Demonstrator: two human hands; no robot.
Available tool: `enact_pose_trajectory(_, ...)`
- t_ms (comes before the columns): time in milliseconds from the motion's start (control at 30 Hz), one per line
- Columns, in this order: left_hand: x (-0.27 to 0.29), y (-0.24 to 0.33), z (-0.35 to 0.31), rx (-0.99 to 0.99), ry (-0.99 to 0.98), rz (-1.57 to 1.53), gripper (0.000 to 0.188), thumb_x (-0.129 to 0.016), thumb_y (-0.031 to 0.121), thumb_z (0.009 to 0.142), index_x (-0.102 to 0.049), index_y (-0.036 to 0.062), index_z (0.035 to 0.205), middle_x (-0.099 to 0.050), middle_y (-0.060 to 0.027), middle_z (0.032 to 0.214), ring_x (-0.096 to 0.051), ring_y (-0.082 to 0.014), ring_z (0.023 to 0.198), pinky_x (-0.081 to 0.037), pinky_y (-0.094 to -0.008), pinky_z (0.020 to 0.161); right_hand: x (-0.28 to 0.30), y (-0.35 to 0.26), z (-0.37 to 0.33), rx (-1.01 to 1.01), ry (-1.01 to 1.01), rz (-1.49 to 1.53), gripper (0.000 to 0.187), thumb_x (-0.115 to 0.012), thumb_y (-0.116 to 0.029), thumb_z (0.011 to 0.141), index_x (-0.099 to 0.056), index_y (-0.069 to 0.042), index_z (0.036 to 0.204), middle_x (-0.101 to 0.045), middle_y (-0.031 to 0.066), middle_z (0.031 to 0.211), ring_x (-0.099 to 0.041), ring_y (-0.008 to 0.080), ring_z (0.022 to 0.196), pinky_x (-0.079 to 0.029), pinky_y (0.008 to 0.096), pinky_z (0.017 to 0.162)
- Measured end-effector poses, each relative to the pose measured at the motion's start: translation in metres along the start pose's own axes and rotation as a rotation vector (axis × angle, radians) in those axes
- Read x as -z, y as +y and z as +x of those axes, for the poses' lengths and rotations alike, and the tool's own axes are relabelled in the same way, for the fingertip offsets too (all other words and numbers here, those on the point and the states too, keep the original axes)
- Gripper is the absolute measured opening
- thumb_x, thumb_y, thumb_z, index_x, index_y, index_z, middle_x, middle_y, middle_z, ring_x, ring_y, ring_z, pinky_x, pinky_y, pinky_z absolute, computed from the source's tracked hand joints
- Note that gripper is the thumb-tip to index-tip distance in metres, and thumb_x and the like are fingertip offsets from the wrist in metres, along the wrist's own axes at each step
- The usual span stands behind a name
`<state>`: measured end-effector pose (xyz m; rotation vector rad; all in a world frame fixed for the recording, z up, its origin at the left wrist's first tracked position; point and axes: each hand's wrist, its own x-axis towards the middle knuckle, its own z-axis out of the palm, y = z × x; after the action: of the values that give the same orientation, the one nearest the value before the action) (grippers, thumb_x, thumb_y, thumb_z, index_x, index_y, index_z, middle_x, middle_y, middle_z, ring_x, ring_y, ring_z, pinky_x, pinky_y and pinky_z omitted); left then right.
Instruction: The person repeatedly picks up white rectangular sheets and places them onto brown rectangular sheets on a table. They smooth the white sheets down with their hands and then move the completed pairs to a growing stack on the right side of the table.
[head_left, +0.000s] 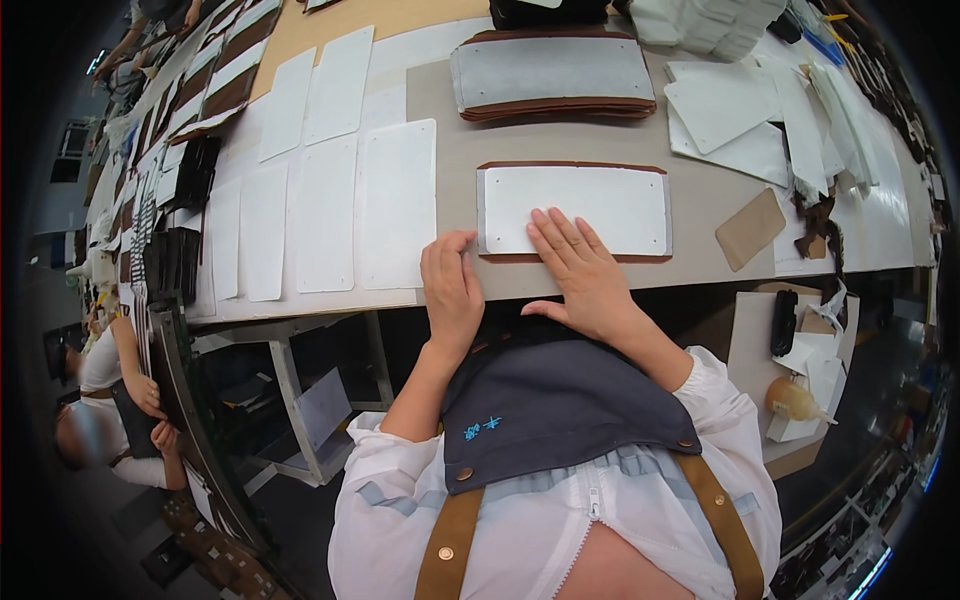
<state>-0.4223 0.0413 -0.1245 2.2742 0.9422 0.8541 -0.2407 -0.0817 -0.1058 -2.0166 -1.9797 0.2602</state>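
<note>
A white rectangular panel (600,195) with small holes at its corners lies on a grey-edged, brown-bordered piece (575,259) in front of me. My right hand (580,275) is laid flat over the panel's near middle, fingers stretched out and thumb apart. Beside the panel's near left corner, my left hand (452,295) is loosely closed, fingers bent together and the index fingertip close to the grey edge. No object shows in it. Whether that fingertip touches the edge I cannot tell.
Beyond lies a stack of brown-edged panels (552,72). Several white panels (400,200) are spread at left. White sheets (725,110) and a tan piece (750,228) lie at right. A bottle (795,400) stands on a lower surface. Another person's hands (150,400) show at far left.
</note>
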Motion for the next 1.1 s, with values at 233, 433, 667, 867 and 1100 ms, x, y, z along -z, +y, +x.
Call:
enact_pose_trajectory(233,-0.003,-0.002,-0.002,-0.033,0.059,-0.034,0.03,-0.048,-0.011,0.092,-0.06,0.0002,0.117,-0.063,-0.0185,0.116,-0.059,-0.0371,0.109,-0.047,-0.0456,0.097,-0.012,-0.021,0.012,0.078,-0.009,0.037,0.111,-0.063,-0.073,0.081,-0.032,-0.001,0.158,-0.029,0.0134,0.167,-0.022,0.0282,0.156,-0.017,0.0443,0.128)
enact_pose_trajectory(433,-0.003,-0.002,-0.002,-0.031,0.041,-0.084,0.027,-0.043,-0.011,0.096,-0.059,-0.0024,0.115,-0.061,-0.0189,0.116,-0.061,-0.034,0.107,-0.05,-0.042,0.094,-0.017,-0.033,0.016,0.09,-0.019,0.043,0.113,-0.067,-0.072,0.078,-0.032,0.0,0.158,-0.028,0.0144,0.167,-0.022,0.0286,0.157,-0.017,0.0451,0.128)
enact_pose_trajectory(667,-0.001,0.013,0.01,-0.071,0.013,-0.065,0.033,-0.047,-0.005,0.099,-0.056,0.0003,0.13,-0.06,-0.0189,0.13,-0.06,-0.0358,0.119,-0.045,-0.0426,0.104,-0.012,-0.024,0.017,0.144,-0.031,0.222,0.097,-0.07,-0.059,0.086,-0.036,-0.001,0.156,-0.032,0.0182,0.164,-0.025,0.0316,0.156,-0.015,0.0501,0.127)
enact_pose_trajectory(867,-0.006,0.016,0.03,-0.118,-0.115,0.18,0.04,-0.058,0.006,0.099,-0.054,0.0055,0.139,-0.064,-0.0164,0.132,-0.061,-0.0315,0.122,-0.038,-0.0451,0.112,-0.005,0.014,0.024,0.09,0.061,0.735,0.062,-0.065,-0.003,0.089,-0.047,0.0,0.148,-0.042,0.0232,0.157,-0.035,0.0367,0.15,-0.031,0.0462,0.122)
enact_pose_trajectory(1100,0.012,0.017,0.033,-0.129,-0.225,0.269,0.042,-0.065,0.009,0.095,-0.056,0.0036,0.135,-0.06,-0.016,0.134,-0.056,-0.0305,0.13,-0.035,-0.0467,0.114,0.001,0.028,0.036,-0.048,0.291,0.169,0.058,-0.064,-0.007,0.091,-0.048,0.005,0.145,-0.044,0.0186,0.157,-0.037,0.0338,0.149,-0.031,0.0459,0.122)
